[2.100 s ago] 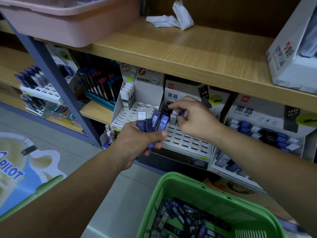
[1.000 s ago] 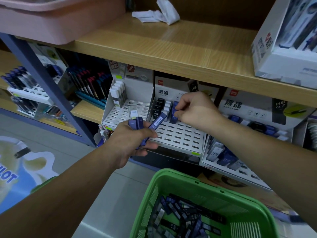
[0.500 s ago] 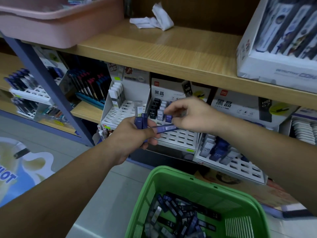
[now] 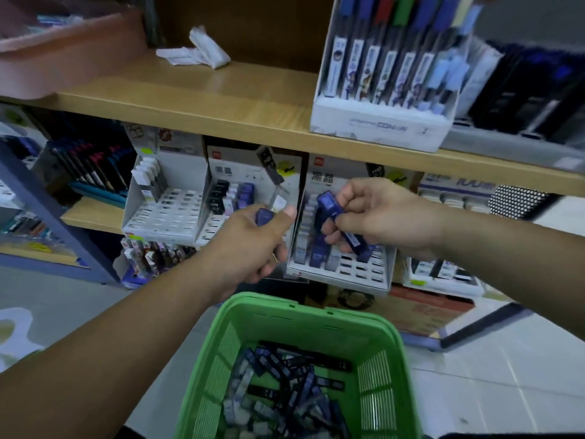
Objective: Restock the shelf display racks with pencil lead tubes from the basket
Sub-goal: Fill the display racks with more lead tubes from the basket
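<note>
At six o'clock the green basket point(image 4: 285, 307) holds loose lead tubes point(image 4: 285, 384). Beyond it the left hand point(image 4: 253, 245) grips spare tubes point(image 4: 264, 216). At three o'clock the right hand point(image 4: 380, 217) pinches a blue tube point(image 4: 332, 207), which is best turned upright and lowered squarely into a free slot of the display rack point(image 4: 348, 274) behind.

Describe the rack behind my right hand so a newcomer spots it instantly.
Under the wooden shelf stands a row of white slotted cardboard racks. Take the rack above the green plastic basket, behind the right hand. Unlike its neighbours, its blue and white tubes fill the left columns to the front edge.
</note>
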Motion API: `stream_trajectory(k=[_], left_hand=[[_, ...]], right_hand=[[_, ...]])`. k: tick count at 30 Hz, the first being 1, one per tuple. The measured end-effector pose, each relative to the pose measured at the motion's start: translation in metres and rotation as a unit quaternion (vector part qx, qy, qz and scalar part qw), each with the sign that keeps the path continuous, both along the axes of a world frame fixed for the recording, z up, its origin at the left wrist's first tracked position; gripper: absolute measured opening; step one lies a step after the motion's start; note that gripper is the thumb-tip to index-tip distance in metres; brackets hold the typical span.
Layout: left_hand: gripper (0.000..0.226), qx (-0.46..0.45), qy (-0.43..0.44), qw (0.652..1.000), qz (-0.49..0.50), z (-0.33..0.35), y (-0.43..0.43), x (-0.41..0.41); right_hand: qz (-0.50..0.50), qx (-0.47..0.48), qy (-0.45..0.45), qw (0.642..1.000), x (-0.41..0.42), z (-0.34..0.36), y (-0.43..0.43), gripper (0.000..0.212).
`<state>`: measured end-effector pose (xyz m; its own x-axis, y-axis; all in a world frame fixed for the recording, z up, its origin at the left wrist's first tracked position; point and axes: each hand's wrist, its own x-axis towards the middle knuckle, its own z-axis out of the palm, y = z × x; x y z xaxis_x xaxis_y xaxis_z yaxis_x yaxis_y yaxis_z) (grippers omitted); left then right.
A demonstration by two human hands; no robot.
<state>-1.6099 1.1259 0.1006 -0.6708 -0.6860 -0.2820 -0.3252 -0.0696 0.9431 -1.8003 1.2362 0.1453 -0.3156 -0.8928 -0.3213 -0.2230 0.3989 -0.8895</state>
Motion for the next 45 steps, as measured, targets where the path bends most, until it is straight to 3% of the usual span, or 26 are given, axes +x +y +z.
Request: stream_trajectory(k=[4,6,8,10,13,17,22,29,33,35,39,45], left_hand=[[0.038,0.035,0.002,0.998,-0.05,-0.002,0.024,-0.019],[0.038,0.037,-0.013,0.997,-0.067,-0.004,0.032,-0.024],[0.036,0.028,-0.024,0.996,-0.081,-0.005,0.037,-0.027],[0.03,0.023,-0.021,0.996,-0.082,-0.006,0.039,-0.032],[0.026,0.042,-0.004,0.997,-0.06,-0.009,0.044,-0.042],[0.038,0.073,0.023,0.997,-0.014,-0.017,0.058,-0.058],[0.033,0.135,0.094,0.986,-0.004,-0.016,0.058,-0.066],[0.016,0.171,0.122,0.972,-0.102,-0.017,0.054,-0.06],[0.031,0.183,0.118,0.97,-0.105,-0.016,0.057,-0.059],[0.034,0.169,0.091,0.978,-0.08,-0.016,0.057,-0.06],[0.035,0.081,0.0,0.995,-0.058,-0.022,0.053,-0.058],[0.033,0.069,-0.025,0.994,-0.085,-0.025,0.052,-0.053]], right_hand=[[-0.057,-0.013,0.025,0.998,-0.021,0.004,0.033,0.034],[-0.089,-0.019,0.038,0.995,-0.03,0.001,0.043,0.019],[-0.128,-0.033,0.005,0.991,-0.037,-0.002,0.049,0.005],[-0.159,-0.043,-0.056,0.985,-0.043,-0.007,0.055,0.013],[-0.163,-0.053,-0.135,0.976,-0.043,-0.009,0.058,0.007],[-0.18,-0.074,-0.186,0.963,-0.039,-0.008,0.053,0.026],[-0.157,-0.093,-0.166,0.969,-0.041,-0.007,0.055,0.032],[-0.092,-0.14,-0.165,0.972,-0.054,-0.007,0.063,0.029],[-0.077,-0.144,-0.184,0.969,-0.058,-0.004,0.062,0.045],[-0.079,-0.14,-0.133,0.978,-0.06,-0.005,0.061,0.039],[-0.099,-0.114,0.061,0.987,-0.067,-0.013,0.063,0.009],[-0.1,-0.069,0.257,0.959,-0.071,-0.047,0.061,0.021]])
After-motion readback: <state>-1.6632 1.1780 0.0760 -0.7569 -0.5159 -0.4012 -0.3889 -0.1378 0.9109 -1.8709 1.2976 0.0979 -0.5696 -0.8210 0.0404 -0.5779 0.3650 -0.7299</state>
